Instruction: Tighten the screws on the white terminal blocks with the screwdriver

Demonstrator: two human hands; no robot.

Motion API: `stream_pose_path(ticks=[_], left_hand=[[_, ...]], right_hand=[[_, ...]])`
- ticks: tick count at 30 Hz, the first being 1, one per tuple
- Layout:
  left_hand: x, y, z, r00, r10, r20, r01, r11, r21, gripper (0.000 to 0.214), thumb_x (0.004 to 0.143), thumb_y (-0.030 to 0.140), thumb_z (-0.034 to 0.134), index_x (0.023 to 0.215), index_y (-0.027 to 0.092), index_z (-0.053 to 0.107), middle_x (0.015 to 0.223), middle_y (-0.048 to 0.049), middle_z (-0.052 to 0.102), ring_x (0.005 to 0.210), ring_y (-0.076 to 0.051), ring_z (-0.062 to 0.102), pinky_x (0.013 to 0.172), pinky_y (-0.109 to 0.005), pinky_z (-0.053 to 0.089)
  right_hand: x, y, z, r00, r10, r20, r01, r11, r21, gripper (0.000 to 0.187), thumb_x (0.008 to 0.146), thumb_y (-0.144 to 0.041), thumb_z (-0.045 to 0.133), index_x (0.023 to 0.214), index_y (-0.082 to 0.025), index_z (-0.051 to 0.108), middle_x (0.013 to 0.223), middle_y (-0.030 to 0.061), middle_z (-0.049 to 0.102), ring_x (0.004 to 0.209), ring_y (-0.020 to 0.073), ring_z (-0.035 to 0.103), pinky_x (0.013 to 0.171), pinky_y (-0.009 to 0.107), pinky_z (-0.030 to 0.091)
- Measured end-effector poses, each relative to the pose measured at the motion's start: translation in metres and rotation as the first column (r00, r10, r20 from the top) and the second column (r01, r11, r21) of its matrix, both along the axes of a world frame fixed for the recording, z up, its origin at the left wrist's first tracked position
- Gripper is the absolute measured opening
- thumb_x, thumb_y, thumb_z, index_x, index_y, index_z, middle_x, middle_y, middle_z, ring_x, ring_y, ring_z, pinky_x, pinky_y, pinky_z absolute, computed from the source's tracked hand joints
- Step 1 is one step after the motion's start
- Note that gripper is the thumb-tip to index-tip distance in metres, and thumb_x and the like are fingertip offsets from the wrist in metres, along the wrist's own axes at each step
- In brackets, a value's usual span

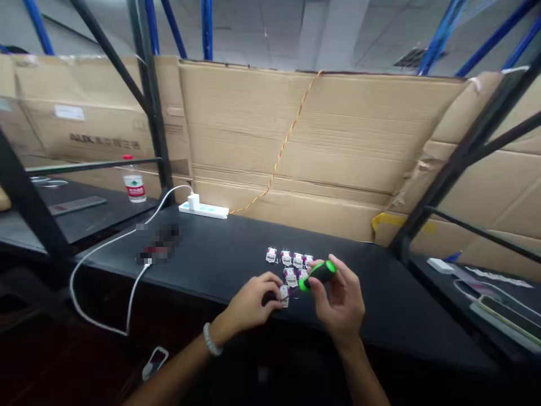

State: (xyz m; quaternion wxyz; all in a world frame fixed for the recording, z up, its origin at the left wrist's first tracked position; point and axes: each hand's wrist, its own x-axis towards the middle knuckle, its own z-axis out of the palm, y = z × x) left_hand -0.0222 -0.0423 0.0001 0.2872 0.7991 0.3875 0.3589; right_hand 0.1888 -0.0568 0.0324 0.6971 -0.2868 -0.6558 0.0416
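My right hand point(340, 301) is closed around a screwdriver point(320, 273) with a black and bright green handle. The screwdriver tilts down to the left, its thin shaft reaching a small white and purple part point(284, 296) near the table's front edge. Thumb and fingers of my left hand point(257, 299) pinch that part from the left. Whether the tip sits in a screw is too small to tell. Just behind, several similar white and purple parts point(290, 277) stand in loose rows, some partly covered by my right hand and the screwdriver.
A white power strip point(203, 211) with a plugged-in charger lies at the back of the black table point(228, 254). A white cable point(97, 248) loops over the front edge to a blurred dark object point(159, 245). Cardboard point(270, 124) walls the back; metal posts point(150, 96) flank it.
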Motion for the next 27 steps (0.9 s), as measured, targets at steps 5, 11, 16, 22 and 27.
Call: stream_pose_path(ticks=[5, 11, 16, 22, 27], left_hand=[[0.001, 0.0, 0.001, 1.0, -0.007, 0.01, 0.007, 1.0, -0.001, 0.007, 0.09, 0.019, 0.078, 0.085, 0.023, 0.075, 0.123, -0.0049, 0.074, 0.111, -0.025, 0.071, 0.105, -0.036, 0.051], [0.001, -0.001, 0.004, 1.0, -0.021, 0.018, 0.021, 1.0, -0.005, 0.009, 0.089, 0.016, 0.078, 0.083, 0.022, 0.074, 0.12, -0.0044, 0.073, 0.11, -0.025, 0.07, 0.107, -0.037, 0.05], [0.002, 0.0, 0.004, 0.998, -0.021, 0.053, 0.022, 1.0, -0.015, 0.01, 0.087, 0.014, 0.078, 0.083, 0.022, 0.073, 0.11, -0.0029, 0.071, 0.104, -0.022, 0.069, 0.102, -0.032, 0.051], [0.005, 0.001, 0.006, 0.997, 0.001, 0.074, 0.002, 0.999, -0.043, 0.012, 0.083, 0.012, 0.078, 0.078, 0.021, 0.072, 0.106, -0.003, 0.069, 0.101, -0.021, 0.068, 0.1, -0.032, 0.052], [0.009, -0.001, 0.011, 0.998, 0.028, 0.059, -0.025, 0.999, -0.047, 0.014, 0.081, 0.009, 0.076, 0.074, 0.02, 0.069, 0.103, -0.0038, 0.069, 0.097, -0.022, 0.068, 0.098, -0.034, 0.052]], right_hand=[[0.0, 0.0, 0.001, 0.999, -0.017, 0.03, 0.017, 1.0, -0.005, 0.054, 0.093, -0.016, 0.078, 0.144, -0.025, 0.063, 0.111, 0.0093, 0.08, 0.095, 0.0233, 0.082, 0.088, 0.04, 0.072], [-0.001, 0.009, 0.006, 0.987, -0.073, 0.141, 0.069, 0.997, 0.037, 0.054, 0.089, -0.021, 0.084, 0.14, -0.028, 0.068, 0.112, 0.0075, 0.079, 0.091, 0.0227, 0.078, 0.084, 0.04, 0.07], [-0.01, 0.014, 0.024, 0.973, -0.039, 0.227, 0.022, 0.997, 0.075, 0.058, 0.089, -0.022, 0.084, 0.143, -0.031, 0.065, 0.103, 0.0041, 0.075, 0.081, 0.0182, 0.072, 0.073, 0.032, 0.065], [-0.012, 0.014, 0.031, 0.963, -0.003, 0.271, -0.016, 0.998, 0.067, 0.051, 0.097, -0.02, 0.071, 0.146, -0.029, 0.061, 0.112, 0.0079, 0.075, 0.089, 0.0204, 0.073, 0.08, 0.035, 0.065], [-0.005, 0.014, 0.03, 0.962, 0.169, 0.214, -0.139, 0.979, -0.148, 0.045, 0.104, -0.022, 0.055, 0.149, -0.027, 0.058, 0.125, 0.0123, 0.074, 0.109, 0.0263, 0.076, 0.091, 0.043, 0.065]])
